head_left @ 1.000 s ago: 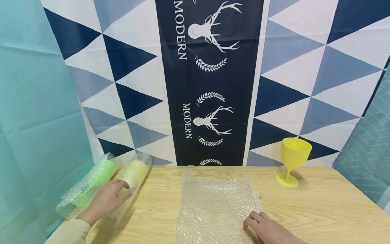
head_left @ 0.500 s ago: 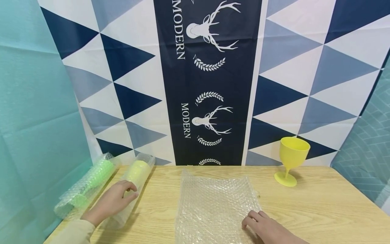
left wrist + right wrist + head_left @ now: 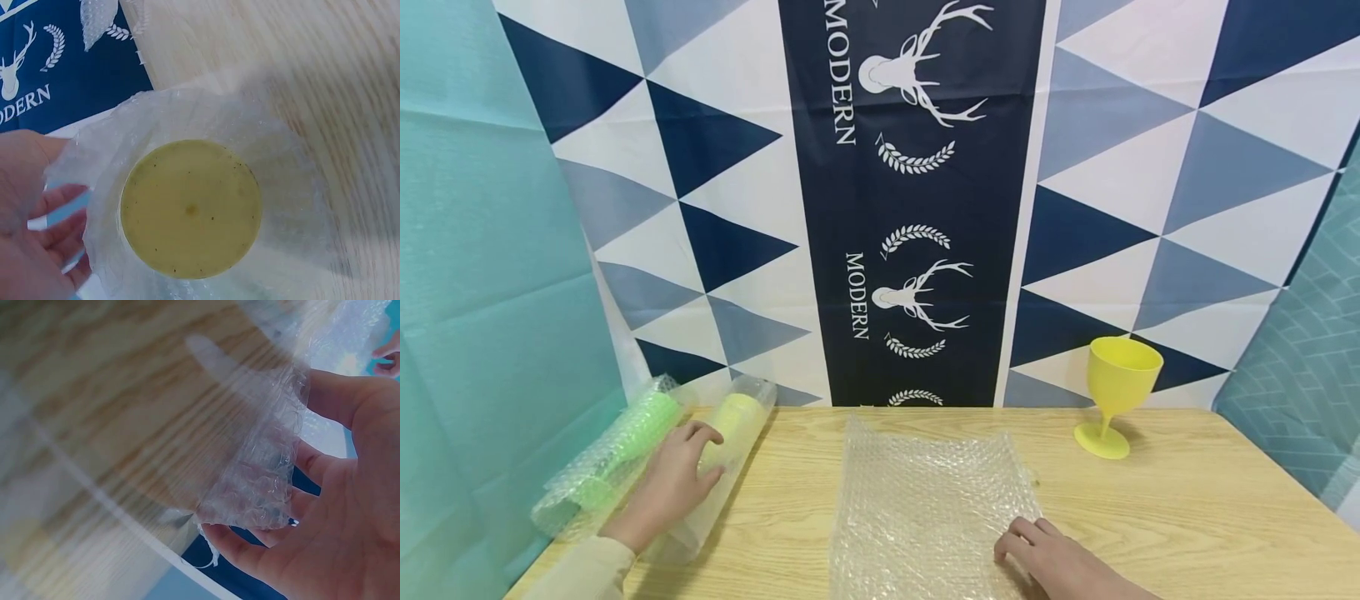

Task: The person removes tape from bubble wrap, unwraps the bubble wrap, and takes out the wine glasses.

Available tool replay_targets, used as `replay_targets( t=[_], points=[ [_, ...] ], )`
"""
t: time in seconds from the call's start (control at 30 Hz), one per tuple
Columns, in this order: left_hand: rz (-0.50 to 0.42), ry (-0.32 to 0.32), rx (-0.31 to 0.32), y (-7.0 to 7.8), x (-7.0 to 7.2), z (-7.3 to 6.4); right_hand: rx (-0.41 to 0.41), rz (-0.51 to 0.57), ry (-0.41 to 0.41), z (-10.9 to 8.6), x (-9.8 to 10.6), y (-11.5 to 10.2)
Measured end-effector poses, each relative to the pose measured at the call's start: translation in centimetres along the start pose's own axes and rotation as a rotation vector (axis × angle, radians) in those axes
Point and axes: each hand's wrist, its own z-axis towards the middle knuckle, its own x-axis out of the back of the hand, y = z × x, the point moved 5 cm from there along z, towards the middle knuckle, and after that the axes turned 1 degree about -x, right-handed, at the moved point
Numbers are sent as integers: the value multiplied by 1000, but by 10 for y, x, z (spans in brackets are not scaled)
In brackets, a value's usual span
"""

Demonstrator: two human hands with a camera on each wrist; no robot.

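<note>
My left hand [image 3: 668,479] lies over a roll of clear bubble wrap [image 3: 711,508] with a yellow cup [image 3: 737,407] inside. Its fingers are spread and slightly bent against the roll's side. From the left wrist, I look into the roll's near end at a round yellow base [image 3: 190,209], with the fingers [image 3: 53,240] beside the wrap. Flat in the middle of the table is a bubble wrap sheet [image 3: 925,508]. My right hand [image 3: 1048,554] touches its right edge, and the right wrist view shows loosely bent fingers [image 3: 234,547] along that edge.
Left of the yellow roll lies another bubble wrap roll [image 3: 568,496] with a green thing [image 3: 651,421] inside, close to the teal cloth [image 3: 482,333]. A yellow goblet [image 3: 1122,383] stands upright at the back right of the wooden table [image 3: 1195,517]. A patterned cloth [image 3: 925,208] hangs behind.
The left hand and the yellow roll shifted right, then partly back left; the hand now sits slightly farther up the roll. The right hand and the flat sheet stay in place.
</note>
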Motion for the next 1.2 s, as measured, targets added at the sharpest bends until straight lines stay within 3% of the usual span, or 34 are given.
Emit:
replay_targets(
  t=[0.17,0.47,0.63,0.97,1.2],
  points=[
    [-30,-59,132,-13,1,1,4,-1,3,-1,0,0],
    [-180,-286,324,-40,-9,3,6,8,-1,-1,1,-1],
    [-268,-367,376,-47,-13,8,-4,-4,1,-2,1,0],
    [-300,-401,433,-48,-13,11,13,-26,2,-3,3,-3],
    [-352,-462,479,-60,-15,9,30,-30,22,-3,5,-4]
  ],
)
